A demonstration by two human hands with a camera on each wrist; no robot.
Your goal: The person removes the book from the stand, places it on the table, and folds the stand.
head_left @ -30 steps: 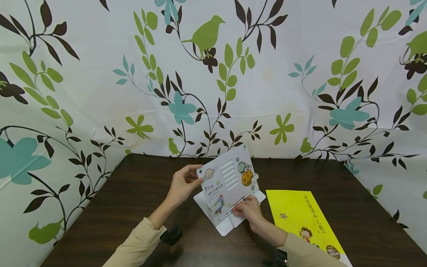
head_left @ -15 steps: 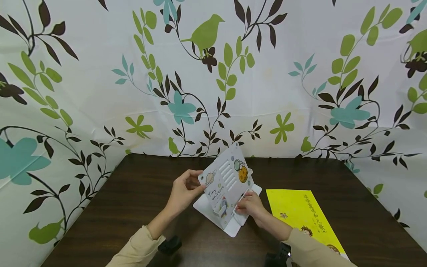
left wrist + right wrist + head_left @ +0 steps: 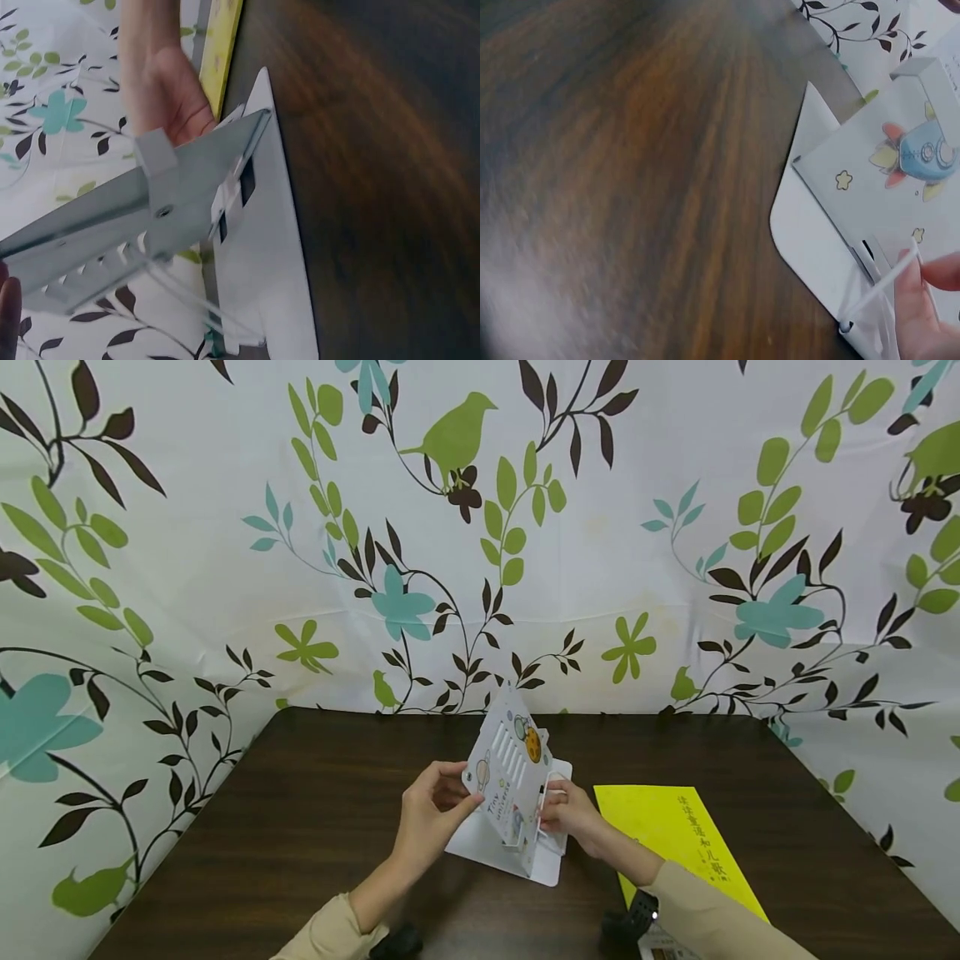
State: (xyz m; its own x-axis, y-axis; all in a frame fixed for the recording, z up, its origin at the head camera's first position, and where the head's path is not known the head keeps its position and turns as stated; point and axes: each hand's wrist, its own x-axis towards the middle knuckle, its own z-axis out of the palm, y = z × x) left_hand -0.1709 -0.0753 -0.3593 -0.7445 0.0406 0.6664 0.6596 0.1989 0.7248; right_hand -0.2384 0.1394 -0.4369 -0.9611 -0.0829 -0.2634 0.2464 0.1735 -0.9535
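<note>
A white metal book stand point(image 3: 495, 789) with "Tiny universe" lettering and cartoon prints is tilted up on its flat base plate point(image 3: 476, 843). With thumb and fingers my left hand point(image 3: 426, 814) grips the panel's upper left corner. Near the lower right edge, my right hand point(image 3: 573, 818) pinches a thin white wire point(image 3: 881, 289), seen between thumb and finger in the right wrist view. From the left wrist, the panel's notched back and a wire leg point(image 3: 195, 296) reaching toward the base plate are visible. The right fingertips are partly hidden in the head view.
To the right lies a yellow book point(image 3: 667, 818), partly covered by my right forearm. The dark wooden table point(image 3: 315, 793) ends at a patterned cloth point(image 3: 555, 527) behind it.
The stand has turned, its printed front now facing more to the right. Both hands have moved with it, the left one rightward. The head view has shifted slightly.
</note>
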